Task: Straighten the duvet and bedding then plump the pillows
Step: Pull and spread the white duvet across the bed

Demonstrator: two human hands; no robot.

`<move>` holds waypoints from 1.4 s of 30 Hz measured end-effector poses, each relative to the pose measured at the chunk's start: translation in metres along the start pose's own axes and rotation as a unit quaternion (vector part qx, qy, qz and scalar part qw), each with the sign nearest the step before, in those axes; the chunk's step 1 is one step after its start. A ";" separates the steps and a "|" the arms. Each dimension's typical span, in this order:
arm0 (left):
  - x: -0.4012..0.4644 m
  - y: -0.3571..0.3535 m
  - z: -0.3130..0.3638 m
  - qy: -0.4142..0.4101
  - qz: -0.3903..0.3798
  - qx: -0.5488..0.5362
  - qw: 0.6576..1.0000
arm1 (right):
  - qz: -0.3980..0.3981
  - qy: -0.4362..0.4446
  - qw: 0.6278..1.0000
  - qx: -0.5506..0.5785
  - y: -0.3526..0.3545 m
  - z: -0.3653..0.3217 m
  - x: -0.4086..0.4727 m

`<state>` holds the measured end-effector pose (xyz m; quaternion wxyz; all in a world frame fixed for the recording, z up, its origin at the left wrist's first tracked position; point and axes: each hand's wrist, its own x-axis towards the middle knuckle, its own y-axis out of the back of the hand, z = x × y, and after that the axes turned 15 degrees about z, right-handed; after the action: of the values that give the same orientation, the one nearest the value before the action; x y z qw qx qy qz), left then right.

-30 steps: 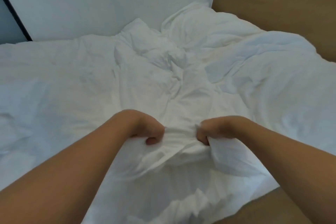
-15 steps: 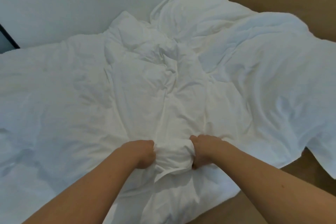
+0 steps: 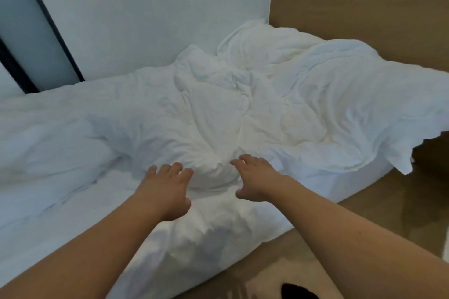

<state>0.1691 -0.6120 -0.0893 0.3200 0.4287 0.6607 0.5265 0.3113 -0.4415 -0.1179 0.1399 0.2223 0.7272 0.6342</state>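
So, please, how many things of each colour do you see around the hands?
White: 3, the duvet, the pillow, the wall
Brown: 2, the headboard, the floor
Hands: 2, the left hand, the right hand, both open, no grip
Total: 7

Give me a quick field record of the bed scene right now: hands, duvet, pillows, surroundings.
left hand: open, fingers spread, over the duvet
right hand: open, fingers spread, holding nothing
duvet: white, rumpled, bunched mid-bed
pillow: creased, by the headboard
floor: wood, to the right of the bed
task state: duvet not yet flat
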 end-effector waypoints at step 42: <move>-0.011 -0.104 -0.112 0.102 -0.365 -0.121 0.917 | -0.399 0.006 0.916 0.047 -0.070 -0.142 0.108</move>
<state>0.0517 -0.6768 -0.1639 0.4703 0.0595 0.7319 0.4895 0.1392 -0.5168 -0.1560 0.3664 -0.0838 0.7850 0.4924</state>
